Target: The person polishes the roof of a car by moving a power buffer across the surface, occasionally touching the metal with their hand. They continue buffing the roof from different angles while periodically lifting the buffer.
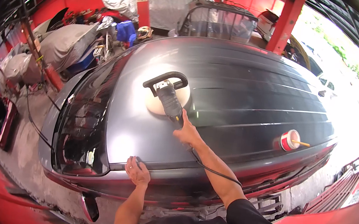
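My right hand (188, 131) is wrapped round the rear grip of a black polishing machine (171, 102). Its pale round pad (156, 105) lies against the dark grey car roof (222, 99), near the windshield end. A black loop handle (179, 76) at the machine's front has no hand on it. From the grip a black cord (212, 169) runs under my right forearm. My left hand (137, 171) rests on the near edge of the roof beside the windshield, fingers spread, with nothing in it.
A red and white can (289, 140) with a stick in it stands on the roof at the right. The windshield (83, 122) slopes down at the left. Covered vehicles (68, 45) stand behind. A red post (286, 24) rises beyond the roof.
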The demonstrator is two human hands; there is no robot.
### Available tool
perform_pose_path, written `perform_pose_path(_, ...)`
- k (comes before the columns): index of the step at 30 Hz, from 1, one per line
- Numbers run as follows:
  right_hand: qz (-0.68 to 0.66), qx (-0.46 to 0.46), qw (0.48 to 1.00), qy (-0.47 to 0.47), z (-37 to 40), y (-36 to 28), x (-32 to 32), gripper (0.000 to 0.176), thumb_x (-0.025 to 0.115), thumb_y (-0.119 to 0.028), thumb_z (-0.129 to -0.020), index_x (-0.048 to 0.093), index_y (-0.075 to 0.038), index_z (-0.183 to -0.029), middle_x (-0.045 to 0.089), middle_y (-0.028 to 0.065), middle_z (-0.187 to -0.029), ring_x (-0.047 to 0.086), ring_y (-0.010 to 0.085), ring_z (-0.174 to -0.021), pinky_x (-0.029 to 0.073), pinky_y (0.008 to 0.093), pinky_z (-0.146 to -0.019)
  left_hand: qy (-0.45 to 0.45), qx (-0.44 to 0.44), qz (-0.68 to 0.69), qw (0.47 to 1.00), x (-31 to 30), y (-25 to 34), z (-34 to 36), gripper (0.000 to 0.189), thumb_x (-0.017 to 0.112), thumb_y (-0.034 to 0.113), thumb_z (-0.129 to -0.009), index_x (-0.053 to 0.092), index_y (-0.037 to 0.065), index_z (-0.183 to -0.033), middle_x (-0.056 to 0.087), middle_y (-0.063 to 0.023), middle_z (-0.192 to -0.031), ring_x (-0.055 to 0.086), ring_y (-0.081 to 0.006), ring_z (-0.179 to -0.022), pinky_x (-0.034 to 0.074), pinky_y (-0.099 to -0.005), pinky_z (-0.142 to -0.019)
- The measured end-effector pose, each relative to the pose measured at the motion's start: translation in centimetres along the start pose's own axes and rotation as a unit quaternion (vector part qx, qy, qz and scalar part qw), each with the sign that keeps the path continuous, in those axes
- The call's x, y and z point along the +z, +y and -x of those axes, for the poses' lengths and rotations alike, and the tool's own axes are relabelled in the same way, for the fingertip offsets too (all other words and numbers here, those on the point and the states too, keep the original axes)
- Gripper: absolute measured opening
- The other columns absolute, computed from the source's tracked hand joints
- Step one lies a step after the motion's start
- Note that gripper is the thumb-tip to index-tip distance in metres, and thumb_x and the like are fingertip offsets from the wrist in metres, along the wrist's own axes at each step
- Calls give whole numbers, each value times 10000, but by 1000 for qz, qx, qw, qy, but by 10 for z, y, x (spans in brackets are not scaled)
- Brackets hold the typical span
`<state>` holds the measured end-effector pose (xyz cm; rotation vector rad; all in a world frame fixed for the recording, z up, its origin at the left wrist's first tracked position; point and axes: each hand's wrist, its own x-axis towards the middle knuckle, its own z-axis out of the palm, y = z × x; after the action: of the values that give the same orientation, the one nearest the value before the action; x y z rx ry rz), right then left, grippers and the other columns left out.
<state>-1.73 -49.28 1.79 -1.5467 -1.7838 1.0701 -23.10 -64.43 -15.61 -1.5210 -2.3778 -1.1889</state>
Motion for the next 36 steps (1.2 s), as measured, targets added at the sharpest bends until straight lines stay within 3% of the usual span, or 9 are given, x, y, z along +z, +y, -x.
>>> perform_pose_path(6, -31, 30, 998, 49, 27, 19, -61, 1030, 645, -119, -709, 50, -127, -1550, 652, 236, -925, 641, 265, -653, 524, 363, -630, -15, -21, -29, 999, 2, 0, 0, 408, 484, 218, -906, 507, 35, -1269, 492, -185, -1349, 419, -339, -1290, 249, -485, -1128)
perform_pose_path(13, -56, -3, 987, 152, 26, 75, -105, 1051, 654, -53, -685, 71, -158, -1552, 643, 204, -914, 601, 221, -533, 496, 374, -472, -11, -14, -26, 1000, -1, 2, 0, 403, 484, 213, -908, 509, 29, -1266, 497, -188, -1344, 423, -342, -1286, 254, -486, -1121)
perform_pose_path(19, -74, 108, 981, 142, 45, 57, -136, 1066, 639, -31, -682, 53, -201, -1556, 598, 135, -761, 550, 182, -472, 478, 356, -440, 7, -4, -24, 1000, 1, -2, -1, 389, 492, 199, -905, 523, 29, -1254, 520, -189, -1315, 448, -346, -1264, 272, -491, -1105)
perform_pose_path(26, -65, 70, 988, 119, 42, 59, -103, 1051, 633, -46, -693, 47, -185, -1554, 635, 179, -835, 581, 205, -497, 499, 367, -461, 30, 12, -8, 999, 3, 2, -1, 401, 518, 223, -900, 529, 28, -1250, 526, -187, -1300, 445, -345, -1262, 276, -495, -1099)
perform_pose_path(28, -20, 9, 992, 125, 34, 63, -75, 1048, 642, -63, -695, 48, -169, -1551, 656, 207, -882, 617, 238, -542, 522, 380, -486, 15, -5, -36, 999, -2, 7, -3, 409, 542, 250, -897, 538, 28, -1241, 536, -188, -1280, 441, -345, -1262, 277, -494, -1097)
perform_pose_path(29, -23, 28, 994, 103, 33, 59, -69, 1042, 653, -95, -699, 51, -152, -1548, 667, 236, -877, 654, 282, -600, 539, 388, -544, 16, 6, -34, 999, -2, 8, -12, 409, 542, 250, -897, 538, 28, -1241, 536, -188, -1280, 441, -345, -1262, 277, -494, -1097)
perform_pose_path(32, 10, 8, 996, 90, 41, 44, -50, 1036, 655, -134, -706, 50, -142, -1546, 668, 249, -840, 670, 308, -635, 539, 384, -589, 21, -57, 89, 994, 1, 16, -39, 464, 574, 279, -911, 513, -15, -1264, 534, -219, -1260, 458, -360, -1226, 313, -482, -1068)
perform_pose_path(34, 12, 3, 996, 83, 48, 39, -39, 1029, 652, -146, -709, 52, -138, -1545, 667, 253, -827, 673, 316, -644, 537, 384, -603, 16, -38, 216, 976, -8, 45, -87, 502, 635, 244, -892, 504, -61, -1268, 535, -236, -1247, 496, -358, -1179, 378, -425, -1024)
perform_pose_path(36, 13, -5, 997, 72, 60, 31, -30, 1023, 650, -159, -712, 55, -135, -1544, 667, 258, -814, 677, 324, -652, 535, 383, -617, 16, -10, 251, 968, -6, 68, -135, 612, 665, 307, -891, 456, -67, -1328, 506, -242, -1298, 466, -345, -1239, 353, -413, -1061)
